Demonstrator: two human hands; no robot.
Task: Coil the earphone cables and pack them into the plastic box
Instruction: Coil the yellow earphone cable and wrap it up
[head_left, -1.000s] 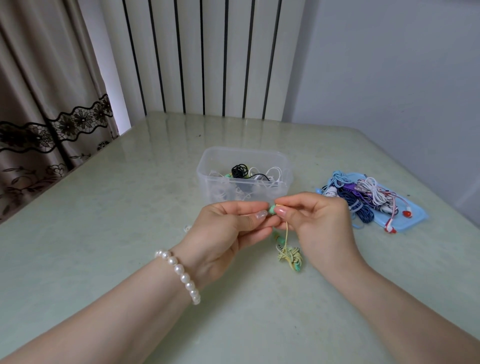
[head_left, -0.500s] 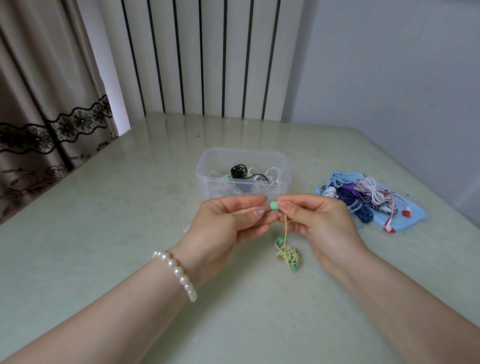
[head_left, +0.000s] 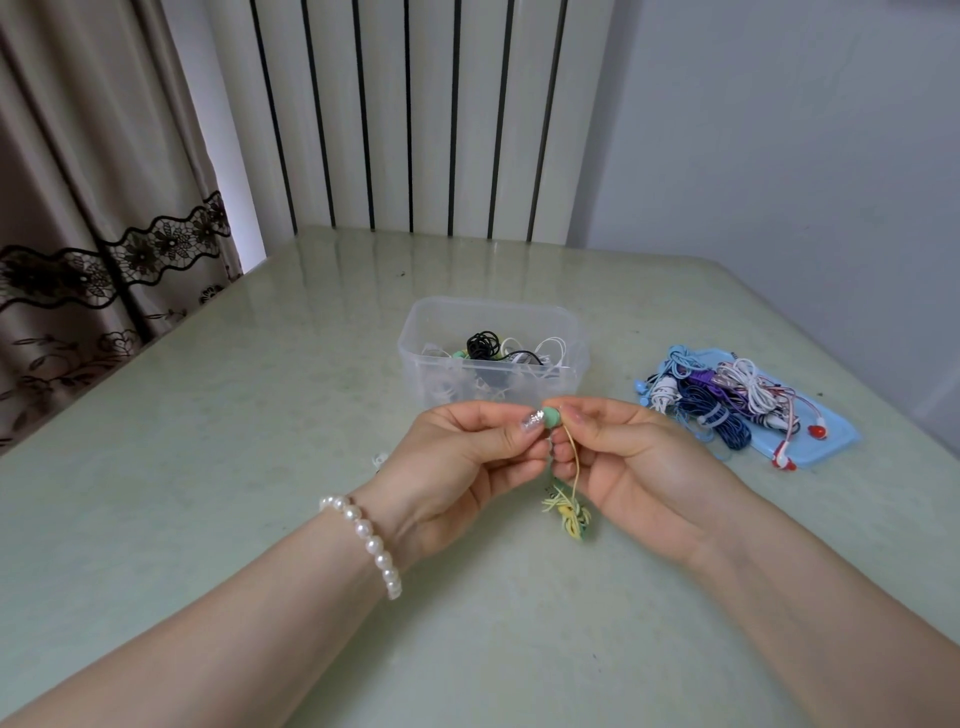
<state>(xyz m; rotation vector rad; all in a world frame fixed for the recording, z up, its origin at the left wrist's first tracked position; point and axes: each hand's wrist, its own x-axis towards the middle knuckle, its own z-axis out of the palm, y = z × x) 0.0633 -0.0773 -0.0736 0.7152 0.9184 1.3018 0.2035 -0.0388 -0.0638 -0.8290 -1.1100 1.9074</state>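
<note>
The head view shows, nearest to the camera, two forearms that come in from the bottom corners and meet above the table (head_left: 218, 467). The left wrist carries a pearl bracelet (head_left: 363, 540).

The left hand (head_left: 457, 467) and the right hand (head_left: 634, 457) face each other with fingertips almost touching. Between them they pinch a green earbud (head_left: 550, 417); the left thumb and forefinger hold it from the left side, the right ones from the right side. Both hands are therefore closed around this one earphone and not free.

From the earbud a yellow cable (head_left: 574, 457) hangs nearly straight down, so its long axis is vertical. At its lower end there is a small tangle (head_left: 569, 512) of yellow and green, which seems to rest on the table just under the hands. I judge that coiling needs this knot opened first. The right hand is the nearer one to the hanging cable.

Just behind the hands stands the clear box (head_left: 415, 358), open at the top. Inside lie a black coil (head_left: 483, 344) and some white earphones. The way from the hands to the box is short and straight forward.

Farther right, well apart from the box, a blue lid (head_left: 826, 447) carries a pile (head_left: 717, 395) of blue, purple, white and red earphones, which I take as not yet packed.
</note>
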